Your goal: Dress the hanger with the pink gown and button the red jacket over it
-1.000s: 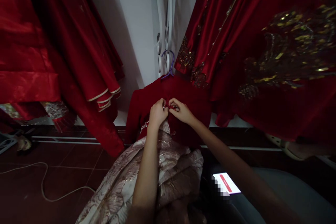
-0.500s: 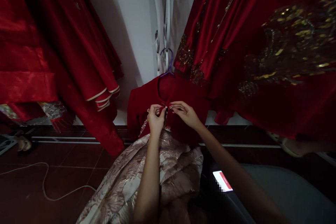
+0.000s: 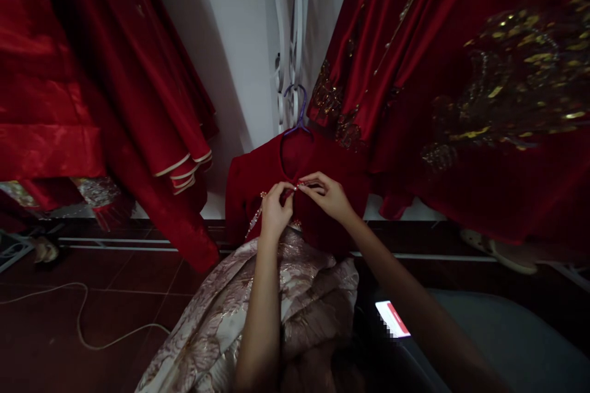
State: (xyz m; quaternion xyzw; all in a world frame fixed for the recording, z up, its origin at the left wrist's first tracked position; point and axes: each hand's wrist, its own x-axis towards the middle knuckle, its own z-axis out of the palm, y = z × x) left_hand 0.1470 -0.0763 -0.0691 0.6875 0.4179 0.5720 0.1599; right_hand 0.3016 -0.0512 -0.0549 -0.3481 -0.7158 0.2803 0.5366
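Observation:
A dark red velvet top hangs on a purple hanger against a white door. Both my hands meet at its neckline. My left hand pinches the left edge of the collar opening with closed fingers. My right hand pinches the right edge, fingertips touching the left hand's. What sits between the fingertips is too small to make out. Below my arms a pale pink brocade skirt spreads down from the top.
Red gowns hang at the left and a gold-embroidered red gown at the right. A lit phone lies on a grey seat at lower right. A white cable trails over the dark red floor tiles.
The collar has come open, showing the hanger inside the neckline. Both hands have stayed pinched together at the collar front, shifting only slightly.

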